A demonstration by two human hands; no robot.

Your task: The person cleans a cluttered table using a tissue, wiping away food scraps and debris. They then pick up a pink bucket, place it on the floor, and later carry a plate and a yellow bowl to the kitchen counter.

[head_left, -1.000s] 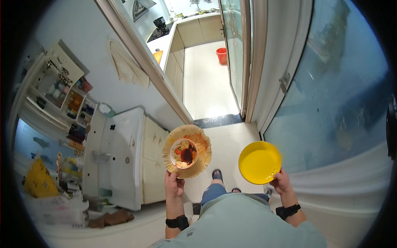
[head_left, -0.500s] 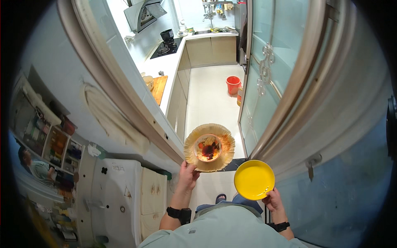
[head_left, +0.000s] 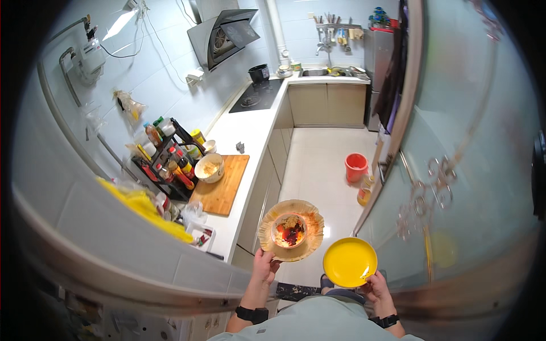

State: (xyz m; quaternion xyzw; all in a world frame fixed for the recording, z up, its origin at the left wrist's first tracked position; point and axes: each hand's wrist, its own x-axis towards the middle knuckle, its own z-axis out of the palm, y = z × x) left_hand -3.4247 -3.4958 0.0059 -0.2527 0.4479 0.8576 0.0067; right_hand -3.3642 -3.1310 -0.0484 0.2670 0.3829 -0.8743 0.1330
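My left hand (head_left: 264, 267) is closed on the near rim of a round, pleated paper liner (head_left: 313, 237), tan and stained orange. Inside the liner sits a small bowl (head_left: 281, 239) with dark red sauce and pale food bits in it. My right hand (head_left: 376, 287) grips the lower right edge of a shallow yellow plate (head_left: 348, 260), with a few small specks or glints near that edge. Both hands are held out in front of me at about the same height, the plate to the right of the liner and apart from it.
Along the left runs a white counter (head_left: 257, 136) with a wooden cutting board (head_left: 232, 181), a bowl of food (head_left: 209, 169), a bottle rack (head_left: 170, 165) and a stove (head_left: 257, 95). A red bucket (head_left: 356, 169) stands on the floor. A glass door (head_left: 455, 142) flanks me on the right.
I have moved forward through the doorway into the kitchen, so the counter, bottle rack and cutting board now show fully. Both hands keep hold of the liner and the plate.
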